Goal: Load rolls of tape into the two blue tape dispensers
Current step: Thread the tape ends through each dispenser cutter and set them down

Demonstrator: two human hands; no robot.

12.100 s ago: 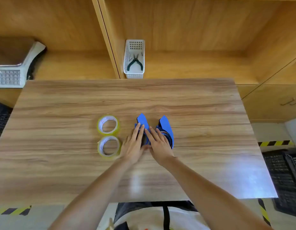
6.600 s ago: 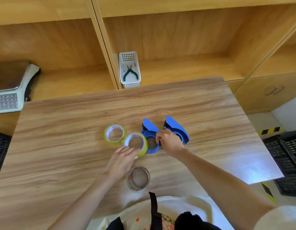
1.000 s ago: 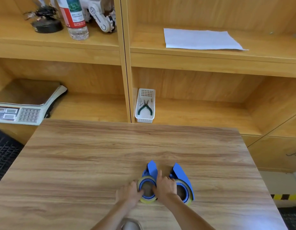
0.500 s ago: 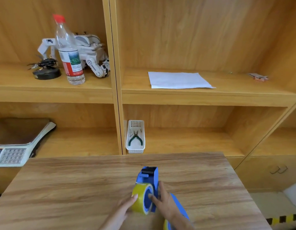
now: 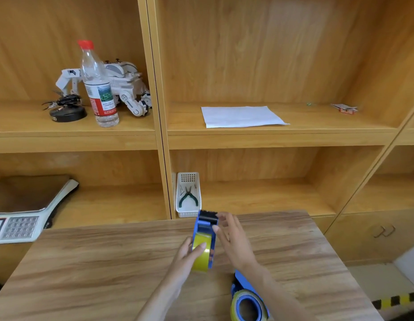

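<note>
A blue tape dispenser [image 5: 207, 228] is held upright above the wooden table [image 5: 108, 262], its black cutter end pointing away from me. A yellow tape roll [image 5: 200, 256] sits in it. My left hand [image 5: 189, 253] grips the roll and the dispenser from the left, thumb across the tape. My right hand [image 5: 233, 239] is at the dispenser's right side, fingers near the cutter end. The second blue dispenser [image 5: 248, 297] lies flat on the table at the lower right with a yellow roll around its hub, partly hidden by my right forearm.
Behind the table stands a wooden shelf unit. A white basket [image 5: 187, 195] with pliers is just past the table's far edge. A scale [image 5: 22, 218] is at the left, and a bottle [image 5: 98, 86], a white toy and a paper sheet [image 5: 240, 116] lie higher up.
The left dispenser with its roll has been lifted off the table and stood upright in both hands. The camera view has tilted upward, showing more of the shelves.
</note>
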